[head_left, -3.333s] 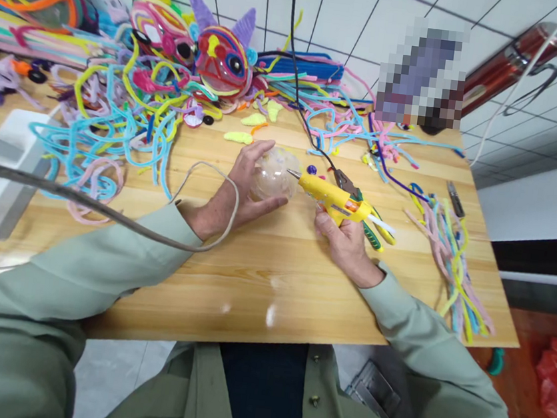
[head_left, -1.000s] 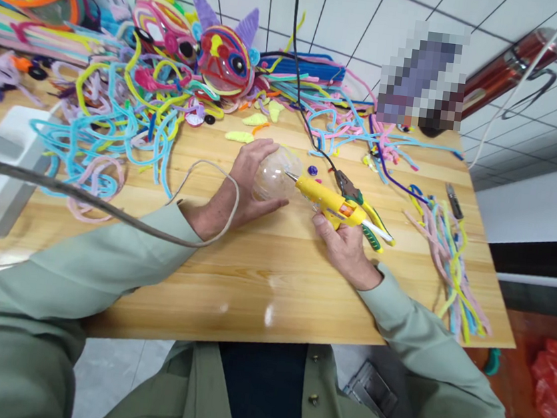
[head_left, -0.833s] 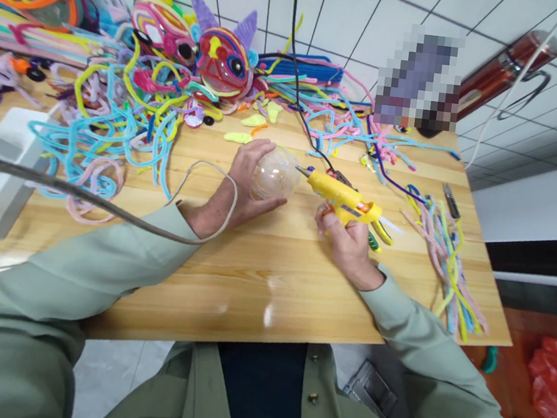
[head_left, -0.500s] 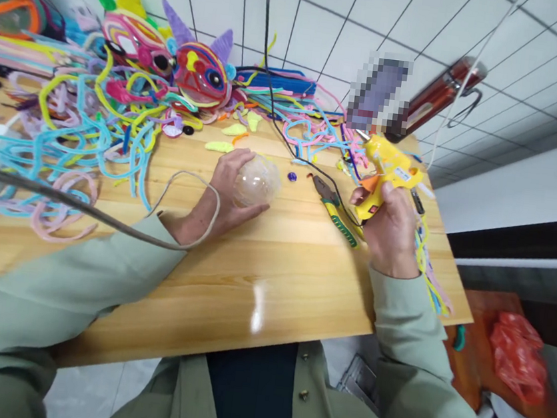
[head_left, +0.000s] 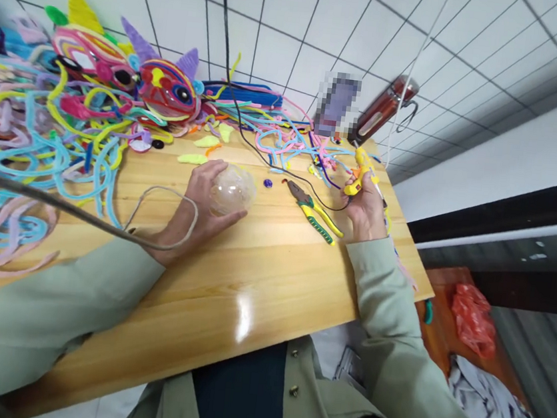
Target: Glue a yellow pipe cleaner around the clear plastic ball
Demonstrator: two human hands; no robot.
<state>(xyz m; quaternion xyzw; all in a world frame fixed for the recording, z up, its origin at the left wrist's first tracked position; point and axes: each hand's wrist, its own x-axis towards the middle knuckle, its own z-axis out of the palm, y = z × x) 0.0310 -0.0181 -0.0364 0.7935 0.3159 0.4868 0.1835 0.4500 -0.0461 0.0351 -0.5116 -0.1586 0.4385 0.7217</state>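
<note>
My left hand curves around the left side of a clear plastic ball resting on the wooden table. In my right hand, near the table's right side, is a yellow glue gun, gripped by its handle with the nozzle pointing away from me. Between the two hands lie pliers with yellow and green handles. A small dark blue round piece sits just right of the ball.
Tangled pipe cleaners cover the left side. Two decorated masks with horns, one red-faced, stand at the back. A red thermos and a blurred phone lean by the tiled wall. A black cord crosses the table.
The view has shifted to the right. My right hand has turned the glue gun, so its nozzle points more away from me. My left hand stays on the ball.
</note>
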